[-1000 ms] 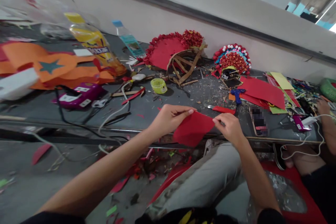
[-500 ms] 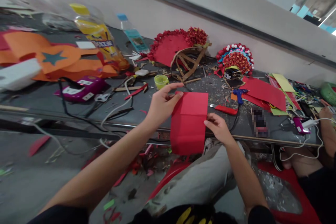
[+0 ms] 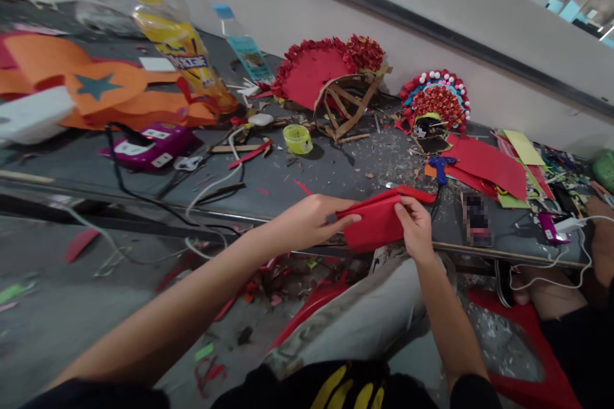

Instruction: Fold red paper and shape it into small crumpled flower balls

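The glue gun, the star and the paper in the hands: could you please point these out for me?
Glue gun point(image 3: 440, 168): head view, on its blue body.
Star point(image 3: 98, 85): head view, on its middle.
Held paper point(image 3: 375, 227): head view, on its near red face.

A littered grey bench point(image 3: 273, 188) against a pale wall point(image 3: 288, 16)
Orange paper point(image 3: 112, 102) with a dark star point(image 3: 97, 85) lies behind a purple power strip point(image 3: 156, 152); a yellow-capped bottle point(image 3: 175, 51) stands near a blue-capped bottle point(image 3: 245, 51). Farther right, a blue glue gun point(image 3: 440, 168) lies near a phone point(image 3: 476, 217), whose screen is blurred, while a green scrap point(image 3: 204, 351) rests on the floor point(image 3: 134, 300).
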`<state>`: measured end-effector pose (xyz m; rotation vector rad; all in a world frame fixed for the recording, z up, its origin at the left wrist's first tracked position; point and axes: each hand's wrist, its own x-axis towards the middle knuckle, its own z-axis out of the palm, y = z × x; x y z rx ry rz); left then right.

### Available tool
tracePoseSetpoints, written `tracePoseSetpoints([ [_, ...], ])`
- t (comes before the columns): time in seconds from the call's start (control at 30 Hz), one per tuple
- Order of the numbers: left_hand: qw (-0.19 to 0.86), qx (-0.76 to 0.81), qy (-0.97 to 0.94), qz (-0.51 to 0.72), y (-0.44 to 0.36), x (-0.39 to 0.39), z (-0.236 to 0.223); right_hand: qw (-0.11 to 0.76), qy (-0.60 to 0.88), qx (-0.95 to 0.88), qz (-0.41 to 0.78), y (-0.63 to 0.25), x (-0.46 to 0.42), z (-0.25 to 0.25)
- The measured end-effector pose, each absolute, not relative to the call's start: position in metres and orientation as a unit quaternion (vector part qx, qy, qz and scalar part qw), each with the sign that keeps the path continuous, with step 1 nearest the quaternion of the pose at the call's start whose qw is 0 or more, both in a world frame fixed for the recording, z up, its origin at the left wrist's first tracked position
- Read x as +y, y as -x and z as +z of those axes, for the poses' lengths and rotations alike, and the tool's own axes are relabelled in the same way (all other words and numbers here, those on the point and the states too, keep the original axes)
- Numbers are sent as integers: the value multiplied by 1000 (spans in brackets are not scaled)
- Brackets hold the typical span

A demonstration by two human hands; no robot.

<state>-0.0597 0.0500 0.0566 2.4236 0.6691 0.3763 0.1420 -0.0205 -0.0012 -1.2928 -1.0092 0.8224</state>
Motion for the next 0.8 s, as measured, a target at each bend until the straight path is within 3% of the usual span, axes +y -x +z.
tracePoseSetpoints([
  [0.13,266,248,-921,142,58,52,54,603,577,-513,201,-147,-25,11],
  [0.2,251,239,-928,136,57,52,55,519,575,-629,69,-150,-26,23],
  [0.33,213,214,-945,124,52,51,61,284,510,-811,-25,-150,-22,51],
  [0.5,159,184,-962,126,47,48,64,159,450,-873,-101,-139,-16,70],
  [0.63,129,168,-970,116,54,51,69,146,431,-882,-121,-150,-14,68],
  [0.8,151,236,-953,117,88,67,79,203,508,-834,-76,-197,-20,57],
])
